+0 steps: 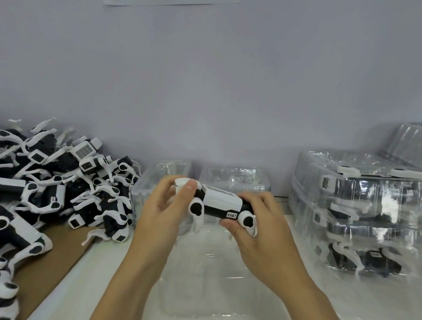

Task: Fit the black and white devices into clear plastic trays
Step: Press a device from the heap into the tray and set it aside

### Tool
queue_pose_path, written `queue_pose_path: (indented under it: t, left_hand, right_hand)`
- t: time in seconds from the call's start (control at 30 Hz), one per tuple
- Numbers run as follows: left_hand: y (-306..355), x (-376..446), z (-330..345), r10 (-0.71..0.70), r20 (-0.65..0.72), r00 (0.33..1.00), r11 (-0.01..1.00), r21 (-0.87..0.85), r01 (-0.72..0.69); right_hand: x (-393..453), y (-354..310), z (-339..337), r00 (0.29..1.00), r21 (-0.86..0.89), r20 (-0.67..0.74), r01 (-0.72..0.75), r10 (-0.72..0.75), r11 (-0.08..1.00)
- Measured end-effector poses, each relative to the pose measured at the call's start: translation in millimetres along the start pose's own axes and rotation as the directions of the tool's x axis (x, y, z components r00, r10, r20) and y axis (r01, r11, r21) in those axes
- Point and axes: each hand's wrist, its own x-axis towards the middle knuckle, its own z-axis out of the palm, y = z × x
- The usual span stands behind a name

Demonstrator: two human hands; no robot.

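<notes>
Head view showed a black and white device (pixel 220 204) held level above a clear tray (pixel 208 271) on the table (pixel 93 283), the left hand (pixel 162 206) pinching its one end, the right hand (pixel 257 227) gripping the other. Loose devices (pixel 43 181) lay heaped left; filled trays (pixel 364 218) stood stacked right.

So the setup: a big heap of devices (pixel 42 189) sits on the left, piled on a cardboard sheet (pixel 58 257) that runs along the left side of the table (pixel 78 287). Dead centre, both hands hold one device (pixel 220 205) up over a tray (pixel 210 278) lying on the table in front. Left hand (pixel 163 213) is on its left end, right hand (pixel 260 227) on its right end. Behind them, two more trays (pixel 204 176) stand side by side against the wall (pixel 209 85). Off to the right there's a stack of filled trays (pixel 364 218).
</notes>
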Motion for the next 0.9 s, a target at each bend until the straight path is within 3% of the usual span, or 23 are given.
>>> queue_pose_path:
  t: [0.1, 0.27, 0.37, 0.47, 0.6, 0.73, 0.9]
  left_hand:
    - [0, 0, 4, -0.097, -0.062, 0.993, 0.982, -0.168, 0.085]
    - [-7, 1, 2, -0.200, -0.066, 0.978, 0.967, -0.177, 0.185]
    - [-14, 1, -5, -0.180, -0.051, 0.982, 0.981, -0.076, 0.176]
    - [-31, 4, -15, -0.134, -0.184, 0.974, 0.979, 0.127, 0.159]
    - [-62, 4, -26, -0.178, -0.193, 0.965, 0.832, 0.494, 0.252]
    - [-76, 3, -29, -0.316, -0.150, 0.937, 0.823, 0.448, 0.350]
    - [-79, 4, -32, -0.326, -0.136, 0.936, 0.819, 0.454, 0.351]
  right_hand:
    - [2, -7, 4, 1.000, 0.053, 0.004, 0.018, -0.018, 0.998]
    - [3, -11, 7, 1.000, 0.091, -0.026, 0.001, 0.001, 0.996]
    - [3, -6, 7, 0.998, 0.061, -0.024, -0.061, 0.063, 0.996]
    - [1, -2, 7, 0.990, -0.008, -0.022, -0.141, 0.141, 0.990]
    - [0, -1, 12, 0.981, -0.054, -0.020, -0.196, 0.195, 0.979]
    - [0, -7, 17, 0.975, -0.006, -0.028, -0.221, 0.221, 0.975]
    - [-1, -8, 18, 0.967, 0.007, 0.023, -0.255, 0.255, 0.967]
